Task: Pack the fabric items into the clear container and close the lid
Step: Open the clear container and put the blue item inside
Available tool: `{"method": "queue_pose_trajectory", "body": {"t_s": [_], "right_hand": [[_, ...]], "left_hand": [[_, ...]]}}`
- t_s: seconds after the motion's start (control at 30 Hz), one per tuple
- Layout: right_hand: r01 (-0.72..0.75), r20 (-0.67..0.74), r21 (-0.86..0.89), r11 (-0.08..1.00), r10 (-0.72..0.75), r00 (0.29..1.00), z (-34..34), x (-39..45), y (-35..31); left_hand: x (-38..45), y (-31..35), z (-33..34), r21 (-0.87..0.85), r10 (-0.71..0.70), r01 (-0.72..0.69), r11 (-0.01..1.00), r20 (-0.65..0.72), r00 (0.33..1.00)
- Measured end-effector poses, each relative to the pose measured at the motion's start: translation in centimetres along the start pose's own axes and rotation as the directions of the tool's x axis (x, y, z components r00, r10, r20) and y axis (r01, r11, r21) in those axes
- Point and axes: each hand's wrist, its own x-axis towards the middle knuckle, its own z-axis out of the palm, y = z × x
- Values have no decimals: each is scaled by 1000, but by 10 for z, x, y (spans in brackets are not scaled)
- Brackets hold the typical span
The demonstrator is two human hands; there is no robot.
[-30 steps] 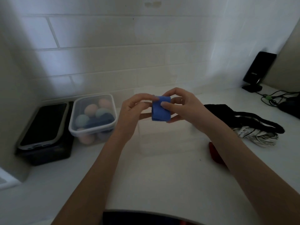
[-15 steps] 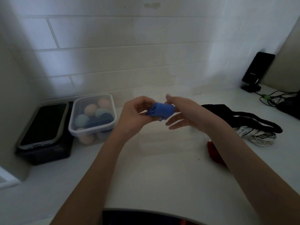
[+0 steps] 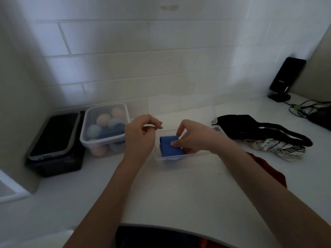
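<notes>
A folded blue fabric piece (image 3: 169, 146) lies inside the clear container (image 3: 180, 161) at the counter's middle, at its left end. The container's lid (image 3: 180, 106) stands raised behind it. My right hand (image 3: 192, 136) reaches into the container, thumb and fingers pinching the blue fabric. My left hand (image 3: 141, 135) hovers just left of the container, fingers curled, holding nothing. To the right lie a black fabric item (image 3: 259, 127), a white patterned one (image 3: 275, 149) and a red one (image 3: 268, 169), partly hidden by my right forearm.
A second clear tub (image 3: 105, 127) of pastel round pieces sits to the left, beside a dark box with a phone (image 3: 53, 135) on top. A black speaker (image 3: 286, 79) and cables (image 3: 304, 108) occupy the far right corner. Tiled wall behind.
Both hands held the blue fabric in the air before. My right hand has lowered it into the container; my left hand has let go and drawn aside.
</notes>
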Motion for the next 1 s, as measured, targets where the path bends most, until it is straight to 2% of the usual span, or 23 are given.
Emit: {"method": "queue_pose_trajectory", "body": {"t_s": [0.07,0.13,0.27,0.4,0.47,0.6,0.8,1.0], "right_hand": [[63,-61,-208,976,-77,995,11,0,-2],[99,-61,-245,965,-117,991,17,-4,-6],[142,-54,-333,932,-169,984,21,-6,-10],[234,-52,-240,942,-253,966,21,-6,-7],[290,3,-228,929,-298,955,18,-6,-6],[297,105,-188,936,-282,954,10,-3,-1],[342,147,-264,902,-312,939,9,2,1],[320,209,-368,873,-258,943,11,6,-6]], "left_hand": [[-4,-3,-1,121,73,-75,990,22,997],[-6,-4,1,179,97,-105,978,55,994],[-6,-3,2,173,102,-111,979,60,993],[-6,-2,2,178,100,-109,978,59,993],[-6,-1,2,190,94,-103,976,57,994],[-4,-3,2,196,99,-110,975,65,993],[-5,-1,3,206,104,-119,971,79,991],[-5,3,3,170,94,-107,980,80,992]]}}
